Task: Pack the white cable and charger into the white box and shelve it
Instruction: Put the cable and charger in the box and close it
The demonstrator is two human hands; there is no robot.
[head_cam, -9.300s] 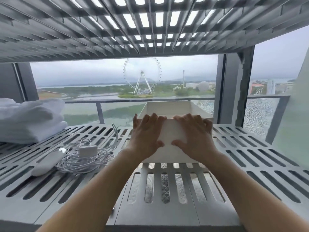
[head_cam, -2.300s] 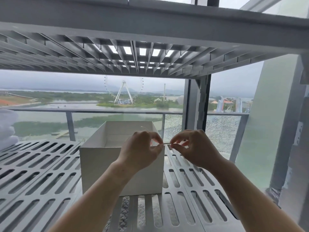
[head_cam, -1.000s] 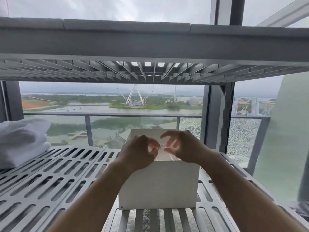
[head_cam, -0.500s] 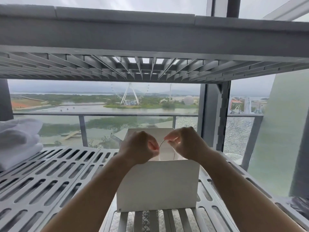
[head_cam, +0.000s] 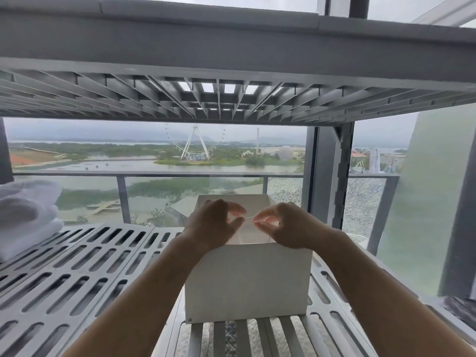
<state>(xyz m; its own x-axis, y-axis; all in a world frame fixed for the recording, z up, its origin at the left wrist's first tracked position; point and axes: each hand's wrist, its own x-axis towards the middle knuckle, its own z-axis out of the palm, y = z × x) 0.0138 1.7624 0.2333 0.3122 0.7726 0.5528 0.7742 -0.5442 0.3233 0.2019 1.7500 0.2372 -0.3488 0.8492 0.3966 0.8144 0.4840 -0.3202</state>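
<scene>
The open white box (head_cam: pixel 247 282) stands on the grey slatted shelf (head_cam: pixel 77 266), straight ahead of me. Both hands hover over its open top. My right hand (head_cam: pixel 280 225) pinches a thin loop of white cable (head_cam: pixel 246 219) between thumb and fingertips. My left hand (head_cam: pixel 213 222) is beside it with fingers spread, its thumb close to the cable's other end; whether it touches is unclear. The cable runs down into the box. The charger is hidden, and the box's near wall blocks its inside.
Folded white towels (head_cam: pixel 23 215) lie at the shelf's left end. Another slatted shelf (head_cam: pixel 231 99) hangs low overhead. A grey upright post (head_cam: pixel 327 176) stands behind the box to the right, with a window and balcony railing beyond.
My left hand has opened from a closed pinch and its fingers are now spread. The right hand still holds the cable loop over the box. The view has shifted slightly.
</scene>
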